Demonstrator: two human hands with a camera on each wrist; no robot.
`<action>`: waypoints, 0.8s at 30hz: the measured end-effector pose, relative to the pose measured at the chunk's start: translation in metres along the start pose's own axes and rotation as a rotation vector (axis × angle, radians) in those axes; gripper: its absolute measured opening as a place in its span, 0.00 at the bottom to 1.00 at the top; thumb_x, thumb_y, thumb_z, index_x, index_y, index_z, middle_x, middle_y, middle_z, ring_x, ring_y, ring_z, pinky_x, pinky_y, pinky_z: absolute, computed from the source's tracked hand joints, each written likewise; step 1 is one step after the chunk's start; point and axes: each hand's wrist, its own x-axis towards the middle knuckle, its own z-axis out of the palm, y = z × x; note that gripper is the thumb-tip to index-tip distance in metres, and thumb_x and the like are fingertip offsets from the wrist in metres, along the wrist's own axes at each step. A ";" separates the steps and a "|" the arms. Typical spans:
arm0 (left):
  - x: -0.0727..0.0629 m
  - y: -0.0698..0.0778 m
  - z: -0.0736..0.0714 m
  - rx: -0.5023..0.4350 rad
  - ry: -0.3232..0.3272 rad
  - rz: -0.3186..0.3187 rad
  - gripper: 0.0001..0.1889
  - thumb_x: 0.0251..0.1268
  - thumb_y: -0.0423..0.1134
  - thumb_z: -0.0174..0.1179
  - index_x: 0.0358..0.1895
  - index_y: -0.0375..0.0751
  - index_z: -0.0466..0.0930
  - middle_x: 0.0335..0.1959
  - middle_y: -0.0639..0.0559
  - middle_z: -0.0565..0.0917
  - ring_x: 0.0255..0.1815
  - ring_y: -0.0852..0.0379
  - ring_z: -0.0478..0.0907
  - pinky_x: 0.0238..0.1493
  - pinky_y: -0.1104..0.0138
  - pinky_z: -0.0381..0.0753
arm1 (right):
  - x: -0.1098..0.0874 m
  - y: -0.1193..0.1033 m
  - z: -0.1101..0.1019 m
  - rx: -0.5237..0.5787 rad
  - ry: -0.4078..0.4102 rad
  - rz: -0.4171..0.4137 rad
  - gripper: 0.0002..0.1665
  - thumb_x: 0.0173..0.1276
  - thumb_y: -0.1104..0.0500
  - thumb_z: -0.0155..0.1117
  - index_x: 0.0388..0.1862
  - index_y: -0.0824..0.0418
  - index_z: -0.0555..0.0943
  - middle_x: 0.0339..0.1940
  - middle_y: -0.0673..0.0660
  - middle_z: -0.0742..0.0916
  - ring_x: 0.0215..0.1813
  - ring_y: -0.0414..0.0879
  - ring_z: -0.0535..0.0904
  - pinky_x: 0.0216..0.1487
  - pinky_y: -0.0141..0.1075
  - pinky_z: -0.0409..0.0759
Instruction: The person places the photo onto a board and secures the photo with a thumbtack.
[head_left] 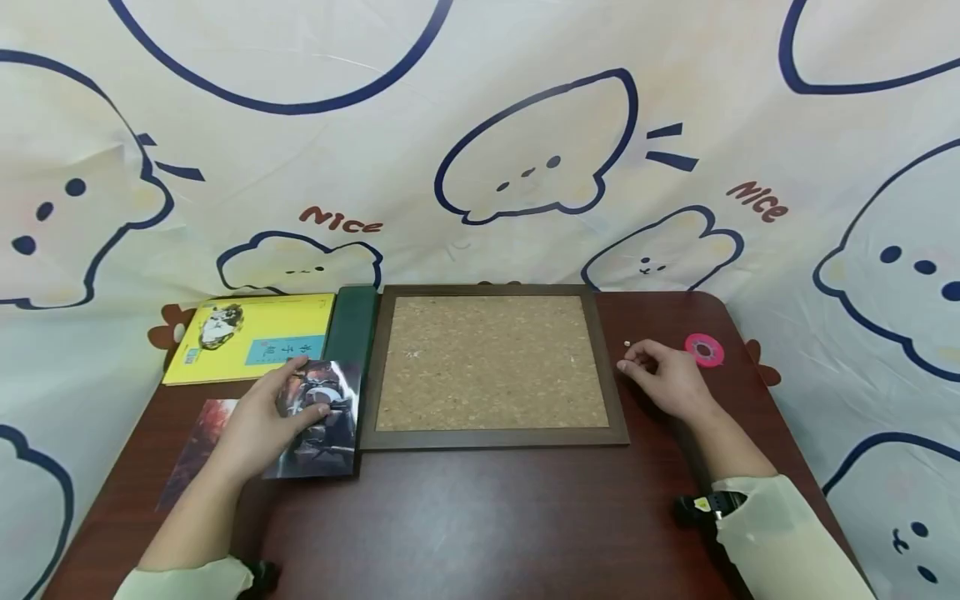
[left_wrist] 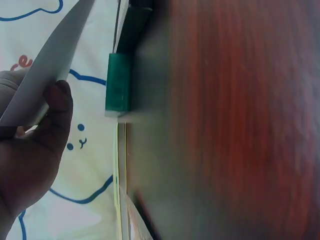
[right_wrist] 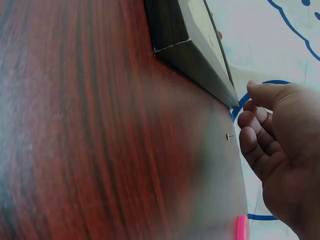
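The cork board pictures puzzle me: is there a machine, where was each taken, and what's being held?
No machine here, just a person's bare left hand and right hand. The wide view is taken from the head, looking forward and down; the others come from each wrist. On the table lie a framed cork board, a yellow book, a reddish print, a pin and a pink ring. The left hand holds a glossy print. The right hand is curled near the board; whether it pinches anything, I can't tell.

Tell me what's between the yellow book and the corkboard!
A dark green block lies between the yellow book and the corkboard; the head view shows it.
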 end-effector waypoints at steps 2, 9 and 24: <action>0.001 0.003 0.001 -0.030 0.008 0.016 0.40 0.73 0.47 0.65 0.83 0.48 0.57 0.78 0.29 0.62 0.75 0.24 0.60 0.63 0.27 0.66 | 0.001 -0.002 0.000 0.002 -0.004 0.005 0.09 0.71 0.51 0.73 0.42 0.52 0.84 0.33 0.51 0.88 0.33 0.47 0.78 0.34 0.39 0.78; 0.006 0.012 0.007 -0.116 -0.005 0.037 0.39 0.72 0.32 0.57 0.84 0.50 0.54 0.80 0.30 0.57 0.77 0.25 0.58 0.66 0.28 0.62 | 0.004 -0.010 -0.001 -0.001 -0.025 0.017 0.08 0.70 0.47 0.74 0.42 0.48 0.88 0.38 0.49 0.90 0.37 0.47 0.80 0.39 0.43 0.81; 0.026 0.037 0.030 -0.279 -0.039 0.061 0.44 0.72 0.28 0.58 0.85 0.52 0.47 0.69 0.29 0.70 0.47 0.36 0.84 0.42 0.53 0.87 | 0.014 -0.033 0.007 0.037 -0.013 -0.052 0.09 0.72 0.58 0.71 0.49 0.56 0.90 0.30 0.49 0.90 0.30 0.44 0.81 0.28 0.37 0.77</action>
